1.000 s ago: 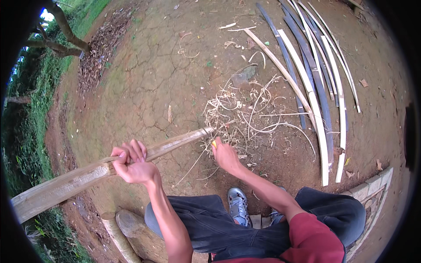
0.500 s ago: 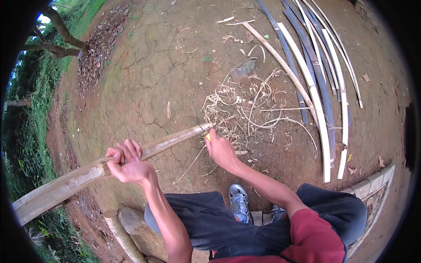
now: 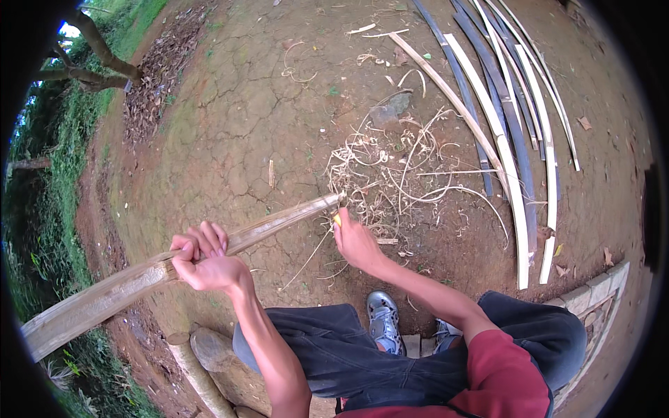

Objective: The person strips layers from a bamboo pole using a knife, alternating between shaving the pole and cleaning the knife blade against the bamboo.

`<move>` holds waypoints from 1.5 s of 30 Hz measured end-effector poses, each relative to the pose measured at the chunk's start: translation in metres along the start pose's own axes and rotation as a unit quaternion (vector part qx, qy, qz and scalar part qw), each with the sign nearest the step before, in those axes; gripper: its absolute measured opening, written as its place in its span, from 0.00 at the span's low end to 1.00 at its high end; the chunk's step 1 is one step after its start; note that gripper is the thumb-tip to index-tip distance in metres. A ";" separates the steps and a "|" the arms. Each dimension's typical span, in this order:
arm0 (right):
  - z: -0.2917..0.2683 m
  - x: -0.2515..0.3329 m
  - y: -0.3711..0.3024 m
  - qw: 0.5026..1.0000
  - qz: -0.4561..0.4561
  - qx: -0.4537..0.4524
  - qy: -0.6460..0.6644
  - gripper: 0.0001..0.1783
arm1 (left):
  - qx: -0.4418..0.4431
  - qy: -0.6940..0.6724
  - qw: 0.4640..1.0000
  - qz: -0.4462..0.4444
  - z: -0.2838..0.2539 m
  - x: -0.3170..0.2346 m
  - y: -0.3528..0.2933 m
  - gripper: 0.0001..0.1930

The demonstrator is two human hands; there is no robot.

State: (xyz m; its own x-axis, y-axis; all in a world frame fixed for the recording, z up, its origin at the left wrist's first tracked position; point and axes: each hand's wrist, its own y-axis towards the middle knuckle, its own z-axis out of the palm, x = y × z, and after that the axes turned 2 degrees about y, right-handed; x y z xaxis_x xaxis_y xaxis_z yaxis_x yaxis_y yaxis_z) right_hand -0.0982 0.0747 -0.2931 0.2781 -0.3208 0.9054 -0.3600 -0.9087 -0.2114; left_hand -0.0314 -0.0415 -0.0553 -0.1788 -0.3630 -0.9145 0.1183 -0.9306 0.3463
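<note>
A long split bamboo strip [image 3: 104,299] slants up from the lower left toward the middle of the view, its pale hollow face showing a node. My left hand [image 3: 209,258] is closed round it near that node, fingers curled over the far edge. At the strip's narrow far end, my right hand [image 3: 359,240] is closed on a knife with a yellow handle [image 3: 337,219]. Most of the handle is covered by my fingers, and the blade hardly shows. Curly bamboo shavings [image 3: 352,164] lie in a tangled heap just beyond the strip's tip.
Several long bamboo strips [image 3: 512,132], dark and pale, lie on the ground to the right. A flat stone [image 3: 391,108] sits beyond the shavings. Logs [image 3: 198,369] lie by my left knee, a low brick edging [image 3: 589,296] at the right. Tree branches [image 3: 101,52] stand far left.
My right hand and the knife have shifted slightly right, to the strip's very tip. My left hand stays at the same place on the strip.
</note>
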 end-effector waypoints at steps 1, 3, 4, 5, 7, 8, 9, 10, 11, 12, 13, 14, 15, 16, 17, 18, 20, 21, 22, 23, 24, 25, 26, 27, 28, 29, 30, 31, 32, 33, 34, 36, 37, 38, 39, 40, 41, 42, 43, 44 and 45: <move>0.005 -0.004 -0.002 0.999 -0.015 -0.010 -0.033 0.09 | -0.001 0.006 1.000 -0.001 -0.001 0.001 0.000 0.13; 0.034 -0.056 0.006 0.989 0.095 -0.036 -0.110 0.09 | 0.005 0.009 1.000 0.000 0.013 -0.002 -0.004 0.13; 0.037 -0.090 0.009 0.977 0.122 -0.015 -0.173 0.11 | 0.012 0.009 1.000 -0.009 0.017 -0.002 -0.012 0.13; 0.036 -0.090 0.010 0.979 0.118 0.002 -0.165 0.11 | 0.015 0.010 1.000 -0.002 0.016 -0.003 -0.010 0.12; 0.027 -0.074 0.015 0.988 0.109 0.030 -0.106 0.11 | 0.028 0.004 1.000 0.004 0.011 -0.001 -0.010 0.12; 0.011 -0.062 0.024 0.992 0.105 0.040 -0.055 0.10 | 0.029 0.005 1.000 0.002 0.009 0.000 -0.008 0.12; 0.000 -0.041 0.020 0.993 0.098 0.059 -0.004 0.08 | 0.024 0.012 1.000 0.001 0.002 -0.002 -0.006 0.13; -0.016 -0.027 0.024 0.994 0.093 0.050 0.012 0.07 | 0.021 0.005 1.000 0.010 0.005 0.002 -0.001 0.13; -0.028 -0.014 0.023 0.994 0.092 0.044 0.030 0.06 | 0.033 0.006 0.999 0.013 0.003 0.004 0.000 0.13; -0.032 -0.005 0.020 0.993 0.094 0.039 0.052 0.05 | 0.029 0.007 0.999 0.014 0.003 0.003 -0.001 0.13; -0.030 0.000 0.018 0.997 0.070 0.033 0.029 0.04 | 0.025 0.008 1.000 0.015 0.002 0.001 0.000 0.12; -0.029 0.004 0.017 0.999 0.049 0.022 0.006 0.04 | 0.023 0.007 1.000 0.014 0.003 0.002 0.000 0.12; -0.029 0.006 0.015 0.999 0.027 0.008 -0.018 0.03 | 0.021 0.008 1.000 0.014 0.005 0.002 -0.001 0.12; -0.009 -0.020 0.019 0.995 0.073 0.009 -0.071 0.05 | 0.019 0.010 1.000 0.015 0.007 0.003 -0.001 0.12; 0.016 -0.070 0.027 0.985 0.120 -0.002 -0.125 0.08 | 0.024 0.003 1.000 0.015 0.021 0.001 -0.005 0.12; 0.033 -0.099 0.027 0.970 0.165 -0.001 -0.176 0.10 | 0.026 0.013 1.000 0.008 0.026 -0.001 -0.011 0.12; 0.030 -0.085 0.024 0.981 0.156 0.019 -0.113 0.13 | 0.020 0.041 0.999 0.005 0.014 -0.004 -0.012 0.12; 0.026 -0.091 0.026 0.985 0.148 0.038 -0.076 0.14 | 0.045 0.024 0.999 0.006 0.012 -0.003 -0.012 0.12; 0.022 -0.095 0.030 0.988 0.141 0.057 -0.040 0.14 | 0.047 0.014 0.999 0.010 0.015 -0.002 -0.008 0.12; 0.015 -0.086 0.029 0.991 0.118 0.049 -0.049 0.15 | 0.047 0.008 0.999 0.005 0.009 -0.001 -0.005 0.12; 0.001 -0.076 0.034 0.992 0.123 0.037 -0.017 0.15 | 0.042 -0.007 0.999 0.012 0.011 0.003 -0.001 0.12; -0.008 -0.062 0.033 0.991 0.131 0.032 0.018 0.14 | 0.028 -0.006 1.000 -0.003 0.010 0.002 -0.001 0.13; -0.014 -0.050 0.027 0.988 0.141 0.030 0.056 0.14 | 0.031 -0.002 1.000 -0.001 0.007 0.000 -0.001 0.13; -0.022 -0.042 0.025 0.994 0.106 -0.012 0.033 0.11 | 0.038 -0.002 0.999 0.001 0.007 0.001 0.000 0.13; -0.027 -0.033 0.023 0.995 0.087 -0.022 0.035 0.10 | 0.044 -0.001 0.999 0.004 0.005 0.001 0.001 0.13; -0.033 -0.022 0.022 0.996 0.070 -0.035 0.036 0.09 | 0.054 -0.006 0.999 0.002 0.005 0.001 0.001 0.13; -0.037 -0.011 0.021 0.997 0.051 -0.045 0.037 0.09 | 0.061 -0.009 0.998 0.003 0.002 0.001 0.002 0.13; -0.037 0.001 0.021 0.998 0.031 -0.045 0.032 0.09 | 0.068 -0.010 0.998 0.003 -0.002 0.000 0.003 0.13; -0.028 -0.010 0.024 0.998 0.065 -0.027 0.000 0.09 | 0.067 -0.014 0.998 0.000 0.001 0.001 0.002 0.13; -0.010 -0.035 0.032 0.994 0.101 -0.014 -0.030 0.10 | 0.071 -0.019 0.997 -0.003 0.007 0.003 0.002 0.13; 0.005 -0.056 0.035 0.989 0.134 0.005 -0.060 0.11 | 0.070 -0.021 0.997 -0.005 0.012 0.001 0.000 0.13; 0.020 -0.081 0.040 0.982 0.141 0.033 -0.124 0.12 | 0.086 -0.029 0.996 -0.020 0.013 -0.001 -0.006 0.13; 0.023 -0.089 0.048 0.977 0.141 0.043 -0.155 0.12 | 0.097 -0.035 0.994 -0.022 0.016 -0.002 -0.004 0.13; 0.015 -0.086 0.054 0.984 0.127 0.050 -0.113 0.13 | 0.097 -0.033 0.995 -0.011 0.015 -0.001 -0.002 0.13; 0.002 -0.076 0.049 0.987 0.129 0.059 -0.071 0.13 | 0.100 -0.030 0.994 -0.016 0.008 0.001 -0.001 0.13; -0.010 -0.063 0.050 0.990 0.119 0.068 -0.032 0.13 | 0.098 -0.029 0.995 -0.010 0.003 0.002 0.001 0.12; -0.017 -0.051 0.045 0.993 0.110 0.046 -0.012 0.14 | 0.096 -0.024 0.995 -0.019 0.000 -0.001 0.001 0.13; -0.028 -0.040 0.045 0.993 0.113 0.038 0.014 0.14 | 0.083 -0.016 0.996 -0.010 0.001 -0.001 0.001 0.13; -0.042 -0.022 0.042 0.991 0.121 0.033 0.042 0.14 | 0.071 -0.005 0.997 -0.004 -0.002 -0.002 0.002 0.13; -0.052 -0.010 0.043 0.989 0.128 0.019 0.070 0.14 | 0.066 0.001 0.998 0.002 -0.001 0.000 0.004 0.13; -0.051 -0.005 0.037 0.995 0.087 -0.030 0.027 0.13 | 0.074 -0.003 0.997 -0.002 -0.006 0.002 0.003 0.14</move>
State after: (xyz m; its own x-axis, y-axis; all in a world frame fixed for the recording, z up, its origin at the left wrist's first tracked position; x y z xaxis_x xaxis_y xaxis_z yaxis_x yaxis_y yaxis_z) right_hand -0.1578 0.0562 -0.2866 0.1597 -0.4567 0.8752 -0.4518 -0.8221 -0.3466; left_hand -0.0258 -0.0452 -0.0573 -0.1857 -0.3586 -0.9148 -0.0280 -0.9287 0.3697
